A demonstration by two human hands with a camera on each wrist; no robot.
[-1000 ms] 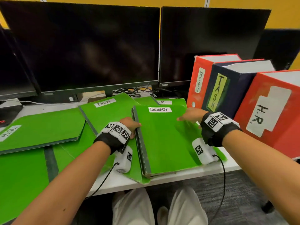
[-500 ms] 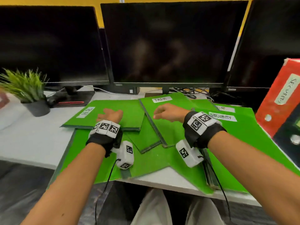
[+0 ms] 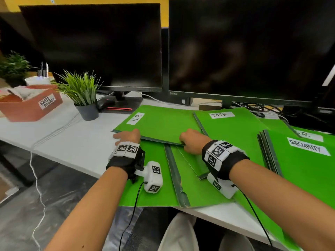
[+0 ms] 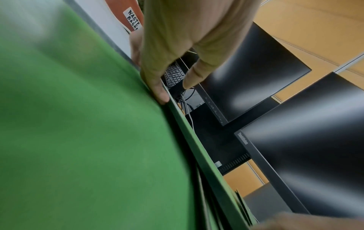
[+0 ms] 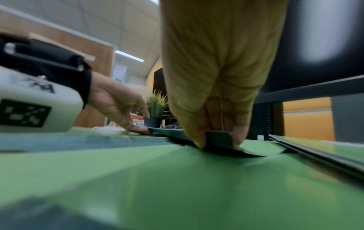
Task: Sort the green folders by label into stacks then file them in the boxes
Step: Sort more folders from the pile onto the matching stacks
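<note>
A green folder labelled H.R. [image 3: 163, 124] lies in the middle of the desk, on top of other green folders. My right hand [image 3: 188, 143] pinches its near right edge [image 5: 216, 137] between thumb and fingers. My left hand [image 3: 126, 136] is at its near left corner. There the thumb [image 4: 160, 95] touches the folder's edge, and the index finger [image 4: 189, 80] stays raised and apart. A folder labelled TASK [image 3: 233, 129] lies to the right. A stack topped by a SECURITY folder [image 3: 304, 163] is at the far right, with another H.R. label [image 3: 308, 135] behind it.
An opened green folder [image 3: 159, 189] lies under my wrists at the desk's front edge. Two dark monitors [image 3: 244, 48] stand behind. A potted plant [image 3: 83, 95] and a red waste basket [image 3: 30, 106] are at the left. Cables [image 3: 250, 105] run behind the folders.
The view has swung left. Both hands moved left from the SECURITY stack to the H.R. folder, and the right hand now pinches its near edge.
</note>
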